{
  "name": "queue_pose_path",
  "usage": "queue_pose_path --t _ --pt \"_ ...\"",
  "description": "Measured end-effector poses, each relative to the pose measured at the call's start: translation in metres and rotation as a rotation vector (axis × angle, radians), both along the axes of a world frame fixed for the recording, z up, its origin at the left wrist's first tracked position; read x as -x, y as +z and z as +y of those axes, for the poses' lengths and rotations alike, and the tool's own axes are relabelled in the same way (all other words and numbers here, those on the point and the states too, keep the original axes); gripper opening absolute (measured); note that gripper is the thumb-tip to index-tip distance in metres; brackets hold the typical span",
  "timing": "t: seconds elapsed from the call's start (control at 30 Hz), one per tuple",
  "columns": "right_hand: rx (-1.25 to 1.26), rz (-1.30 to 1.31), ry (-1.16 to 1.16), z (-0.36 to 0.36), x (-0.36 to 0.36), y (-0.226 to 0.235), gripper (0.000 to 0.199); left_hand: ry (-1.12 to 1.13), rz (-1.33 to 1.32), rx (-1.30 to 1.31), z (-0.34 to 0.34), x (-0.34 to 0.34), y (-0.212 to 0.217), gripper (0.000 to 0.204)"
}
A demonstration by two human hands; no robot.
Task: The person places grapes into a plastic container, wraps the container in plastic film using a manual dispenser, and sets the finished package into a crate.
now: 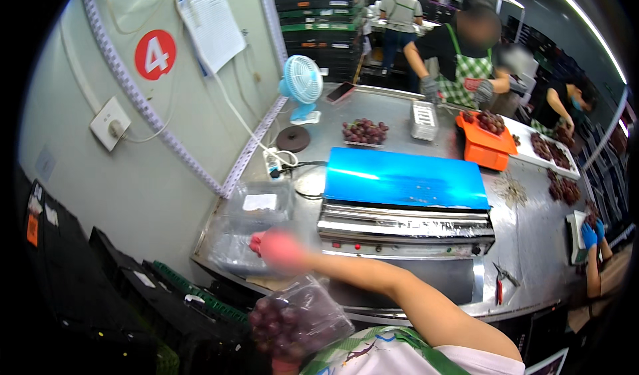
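A clear plastic-wrapped pack of dark red grapes (286, 325) is held low in front of me, tilted. My left hand (286, 367), in a pink glove, grips it from below; only part of that hand shows. My right arm stretches across to the left, and its pink-gloved hand (281, 247) is over the clear plastic packaging (233, 245) on the table corner. Blur covers most of that hand, so its grip cannot be read. Beside it stands a wrapping machine with a blue cover (406, 175) and metal rollers.
A tray of grapes (365, 132), a light blue fan (303, 85) and an orange scale (486, 145) stand at the back. Red-handled pliers (500, 285) lie right. Black crates (133, 288) stack at left. Co-workers (459, 59) stand across the metal table and at right.
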State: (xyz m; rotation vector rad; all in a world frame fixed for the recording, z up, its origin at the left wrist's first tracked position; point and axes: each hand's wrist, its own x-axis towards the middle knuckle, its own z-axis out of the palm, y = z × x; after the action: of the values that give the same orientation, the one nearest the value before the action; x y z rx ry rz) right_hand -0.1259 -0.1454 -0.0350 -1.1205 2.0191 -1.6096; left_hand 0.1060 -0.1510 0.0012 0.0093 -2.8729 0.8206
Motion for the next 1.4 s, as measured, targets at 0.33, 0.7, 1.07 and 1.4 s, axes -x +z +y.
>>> queue_pose_path --t 0.33,0.7,1.07,1.4 --pt "-0.246 1.163 -0.482 0.231 -0.019 0.126 0.023 -0.398 0.753 -0.39 0.031 0.036 0.052 0.039" --pt "-0.908 0.74 -0.307 0.43 -0.168 0.032 0.011 -0.653 0.446 -1.11 0.101 0.069 0.06 0.052" --pt "0.477 -0.768 -0.58 0.415 -0.149 0.133 0.066 0.07 -0.978 -3.38 0.188 0.102 0.048 0.064" --pt "0.65 -0.826 -0.716 0.42 -0.138 0.091 0.052 0.097 -0.135 -2.47 0.194 0.133 0.034 0.032"
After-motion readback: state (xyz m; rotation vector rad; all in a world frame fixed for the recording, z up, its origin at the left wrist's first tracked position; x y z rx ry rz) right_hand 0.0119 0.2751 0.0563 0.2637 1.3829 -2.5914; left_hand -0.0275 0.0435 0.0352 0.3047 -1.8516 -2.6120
